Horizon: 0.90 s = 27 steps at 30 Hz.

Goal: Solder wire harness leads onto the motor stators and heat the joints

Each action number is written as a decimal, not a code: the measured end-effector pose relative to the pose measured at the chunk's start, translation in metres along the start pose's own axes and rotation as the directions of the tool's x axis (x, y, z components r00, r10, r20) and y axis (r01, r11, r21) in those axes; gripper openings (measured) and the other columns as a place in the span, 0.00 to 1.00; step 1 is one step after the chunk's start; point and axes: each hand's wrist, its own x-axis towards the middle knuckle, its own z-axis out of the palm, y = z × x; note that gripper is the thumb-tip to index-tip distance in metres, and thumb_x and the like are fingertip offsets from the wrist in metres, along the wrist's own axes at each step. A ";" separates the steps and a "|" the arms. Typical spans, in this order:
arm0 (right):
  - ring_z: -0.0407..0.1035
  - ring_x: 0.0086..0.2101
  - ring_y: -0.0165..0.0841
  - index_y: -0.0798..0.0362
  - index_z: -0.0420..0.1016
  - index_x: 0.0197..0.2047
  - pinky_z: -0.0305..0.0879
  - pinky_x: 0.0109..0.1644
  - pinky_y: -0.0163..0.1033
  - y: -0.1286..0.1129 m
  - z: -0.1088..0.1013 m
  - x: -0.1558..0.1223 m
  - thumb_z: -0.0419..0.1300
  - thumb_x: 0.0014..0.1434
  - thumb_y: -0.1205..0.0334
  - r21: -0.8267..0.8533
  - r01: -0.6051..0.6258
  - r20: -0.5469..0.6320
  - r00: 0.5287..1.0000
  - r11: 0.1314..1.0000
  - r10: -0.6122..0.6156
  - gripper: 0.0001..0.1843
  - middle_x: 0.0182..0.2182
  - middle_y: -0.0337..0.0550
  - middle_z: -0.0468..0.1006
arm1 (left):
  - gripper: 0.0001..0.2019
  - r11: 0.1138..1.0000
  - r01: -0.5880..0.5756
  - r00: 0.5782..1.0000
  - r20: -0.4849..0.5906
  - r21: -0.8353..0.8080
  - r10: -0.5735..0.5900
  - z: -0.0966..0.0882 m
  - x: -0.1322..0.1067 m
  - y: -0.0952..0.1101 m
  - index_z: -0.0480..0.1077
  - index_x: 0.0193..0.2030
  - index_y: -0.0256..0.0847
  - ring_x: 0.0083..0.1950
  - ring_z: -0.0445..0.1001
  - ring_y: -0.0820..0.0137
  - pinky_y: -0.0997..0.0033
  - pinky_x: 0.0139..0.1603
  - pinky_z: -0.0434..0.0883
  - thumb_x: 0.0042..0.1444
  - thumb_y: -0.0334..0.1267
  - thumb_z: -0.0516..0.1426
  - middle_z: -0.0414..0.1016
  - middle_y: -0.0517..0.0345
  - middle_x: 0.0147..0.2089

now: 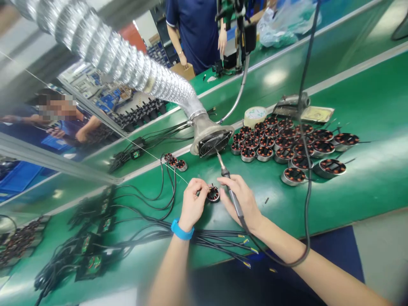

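My left hand (192, 201), with a blue wristband, is curled and pinches at the left side of a small round motor stator (213, 194) lying on the green bench; thin solder wire runs up-left from its fingers. My right hand (241, 199) rests just right of the stator and grips a soldering iron (228, 183), whose tip points up and away towards the fume extractor fan (213, 141). The iron's black cable loops down past my right forearm.
Several copper-wound stators (288, 144) are grouped at the right. A few more (176, 162) lie behind my left hand. Black wire harnesses with small boards (95, 238) spread left. A silver flexible duct (114, 55) arches overhead. A person in blue (194, 29) stands at the far bench.
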 end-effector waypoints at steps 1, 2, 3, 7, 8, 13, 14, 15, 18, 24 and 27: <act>0.75 0.43 0.38 0.50 0.69 0.58 0.75 0.49 0.45 0.000 0.001 -0.001 0.59 0.63 0.67 0.002 -0.017 0.027 0.999 1.000 0.017 0.20 0.47 0.50 0.72 | 0.13 1.000 0.001 1.000 -0.001 -0.007 -0.001 0.001 0.000 0.000 0.68 0.27 0.40 0.43 0.70 0.67 0.68 0.48 0.67 0.65 0.36 0.55 0.69 0.55 0.38; 0.75 0.45 0.39 0.50 0.67 0.60 0.75 0.50 0.46 0.000 0.002 -0.002 0.60 0.61 0.67 0.007 -0.035 0.057 0.998 0.999 0.035 0.24 0.50 0.50 0.71 | 0.13 1.000 0.001 1.000 -0.002 -0.017 -0.001 0.001 0.000 0.001 0.68 0.27 0.40 0.43 0.70 0.67 0.68 0.47 0.67 0.65 0.36 0.55 0.69 0.55 0.38; 0.75 0.46 0.40 0.49 0.65 0.61 0.76 0.51 0.46 -0.001 0.003 -0.003 0.62 0.59 0.67 0.014 -0.050 0.088 0.995 0.999 0.049 0.27 0.52 0.51 0.70 | 0.13 1.000 0.001 1.000 -0.004 -0.025 -0.001 0.002 0.000 0.001 0.68 0.27 0.40 0.42 0.70 0.68 0.68 0.46 0.67 0.65 0.36 0.55 0.69 0.55 0.38; 0.75 0.48 0.40 0.47 0.61 0.63 0.76 0.52 0.46 0.001 0.007 -0.005 0.65 0.56 0.67 0.042 -0.057 0.174 0.983 0.997 0.049 0.33 0.56 0.50 0.67 | 0.13 0.999 -0.004 1.000 -0.009 -0.045 0.003 0.001 0.000 0.002 0.68 0.28 0.39 0.42 0.70 0.68 0.69 0.45 0.66 0.65 0.35 0.55 0.69 0.55 0.38; 0.75 0.48 0.40 0.46 0.61 0.64 0.76 0.53 0.46 0.002 0.008 -0.006 0.65 0.57 0.67 0.050 -0.051 0.187 0.982 0.997 0.040 0.33 0.57 0.50 0.66 | 0.13 0.999 -0.006 1.000 -0.009 -0.044 0.005 0.001 0.000 0.001 0.68 0.28 0.39 0.42 0.70 0.68 0.69 0.45 0.66 0.64 0.35 0.55 0.69 0.55 0.38; 0.74 0.50 0.40 0.46 0.60 0.65 0.75 0.56 0.47 0.007 0.009 -0.009 0.64 0.59 0.68 0.061 -0.012 0.205 0.979 0.998 -0.001 0.34 0.58 0.51 0.65 | 0.12 1.000 -0.019 1.000 -0.022 -0.002 0.019 0.004 0.001 -0.002 0.69 0.27 0.40 0.43 0.71 0.68 0.68 0.46 0.68 0.64 0.34 0.55 0.70 0.55 0.38; 0.74 0.51 0.41 0.46 0.60 0.65 0.75 0.56 0.47 0.008 0.009 -0.009 0.64 0.59 0.68 0.056 -0.001 0.191 0.981 0.998 -0.010 0.33 0.58 0.51 0.65 | 0.12 0.999 -0.029 0.999 -0.026 0.030 0.030 0.005 -0.001 0.000 0.69 0.27 0.40 0.43 0.72 0.67 0.67 0.46 0.69 0.64 0.33 0.55 0.71 0.54 0.39; 0.74 0.51 0.41 0.46 0.60 0.65 0.76 0.55 0.46 0.008 0.008 -0.009 0.64 0.60 0.67 0.048 0.014 0.169 0.985 0.999 -0.022 0.32 0.58 0.51 0.65 | 0.12 0.996 -0.047 0.998 -0.034 0.080 0.050 0.006 -0.005 0.004 0.71 0.28 0.40 0.45 0.73 0.67 0.67 0.47 0.70 0.64 0.33 0.55 0.71 0.53 0.40; 0.73 0.53 0.42 0.48 0.62 0.64 0.76 0.54 0.46 0.008 0.006 -0.009 0.64 0.62 0.64 0.008 0.066 0.070 0.995 0.998 -0.066 0.29 0.58 0.52 0.66 | 0.06 0.932 -0.153 0.969 -0.136 0.329 0.207 -0.002 -0.019 0.023 0.76 0.42 0.42 0.54 0.73 0.63 0.62 0.56 0.71 0.64 0.34 0.56 0.73 0.49 0.51; 0.71 0.54 0.44 0.53 0.65 0.63 0.73 0.57 0.50 0.007 0.005 -0.006 0.65 0.62 0.64 -0.068 0.158 -0.102 0.981 0.985 -0.165 0.28 0.55 0.54 0.71 | 0.11 0.735 0.029 0.549 -0.625 0.678 0.555 -0.127 0.011 0.029 0.73 0.50 0.41 0.57 0.72 0.60 0.56 0.60 0.69 0.67 0.36 0.52 0.73 0.48 0.51; 0.71 0.53 0.42 0.55 0.66 0.63 0.72 0.57 0.48 0.005 0.007 -0.004 0.65 0.62 0.68 -0.099 0.239 -0.168 0.953 0.966 -0.252 0.27 0.53 0.54 0.73 | 0.17 0.473 0.347 0.777 -0.531 0.810 0.339 -0.199 0.072 -0.010 0.72 0.52 0.33 0.59 0.71 0.54 0.50 0.61 0.68 0.68 0.33 0.45 0.73 0.39 0.52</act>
